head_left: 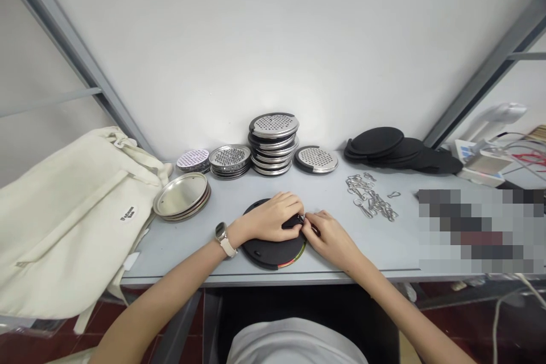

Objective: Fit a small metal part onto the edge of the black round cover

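A round black disc lies near the table's front edge, with a strip of red, yellow and green along its lower right rim. Across its top rests my left hand, fingers curled down over the disc's right part and gripping it there. My right hand is closed in a pinch at the disc's right edge, touching the left fingertips. A small dark, partly shiny piece shows between the fingertips, too small to name. Loose metal snap hooks lie in a pile to the right.
Stacked round metal graters stand at the back, with a single grater beside them. Shallow metal discs are piled at left, near a cream backpack. Black round covers are heaped at back right, near a power strip.
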`<state>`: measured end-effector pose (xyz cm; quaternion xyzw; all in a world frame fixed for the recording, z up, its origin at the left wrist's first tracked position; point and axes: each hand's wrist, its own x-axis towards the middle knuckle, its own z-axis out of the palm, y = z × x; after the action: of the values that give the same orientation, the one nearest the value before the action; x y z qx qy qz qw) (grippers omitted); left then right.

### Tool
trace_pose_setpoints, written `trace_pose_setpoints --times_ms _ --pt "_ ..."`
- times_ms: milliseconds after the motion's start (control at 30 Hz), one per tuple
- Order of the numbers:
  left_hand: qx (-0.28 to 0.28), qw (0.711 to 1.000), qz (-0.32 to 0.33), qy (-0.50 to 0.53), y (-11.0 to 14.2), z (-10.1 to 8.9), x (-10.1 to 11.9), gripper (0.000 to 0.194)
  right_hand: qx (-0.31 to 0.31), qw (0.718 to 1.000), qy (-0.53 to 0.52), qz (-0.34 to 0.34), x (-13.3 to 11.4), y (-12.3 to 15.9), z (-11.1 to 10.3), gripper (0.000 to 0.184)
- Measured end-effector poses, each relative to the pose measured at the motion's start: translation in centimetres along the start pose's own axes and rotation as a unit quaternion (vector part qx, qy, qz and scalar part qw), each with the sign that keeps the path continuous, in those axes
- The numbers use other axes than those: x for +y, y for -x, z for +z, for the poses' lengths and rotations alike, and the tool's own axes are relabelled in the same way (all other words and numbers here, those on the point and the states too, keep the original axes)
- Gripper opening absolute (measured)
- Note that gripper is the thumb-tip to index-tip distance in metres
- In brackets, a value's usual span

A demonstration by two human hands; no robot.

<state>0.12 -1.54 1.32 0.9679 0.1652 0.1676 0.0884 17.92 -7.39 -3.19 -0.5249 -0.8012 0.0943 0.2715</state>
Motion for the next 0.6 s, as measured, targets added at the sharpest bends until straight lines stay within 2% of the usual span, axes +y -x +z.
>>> trace_pose_setpoints --times_ms 300,600 --pt "0.002 1.000 -0.001 0.016 0.06 0.07 -0.07 0.015 -0.005 1.000 -0.009 0.007 -0.09 -0.09 -0.15 0.029" --pt "-0.005 1.000 0.009 -0.018 0.09 -0.01 0.02 0.011 -0.011 1.000 -0.014 0.007 -0.08 -0.09 -0.17 0.029"
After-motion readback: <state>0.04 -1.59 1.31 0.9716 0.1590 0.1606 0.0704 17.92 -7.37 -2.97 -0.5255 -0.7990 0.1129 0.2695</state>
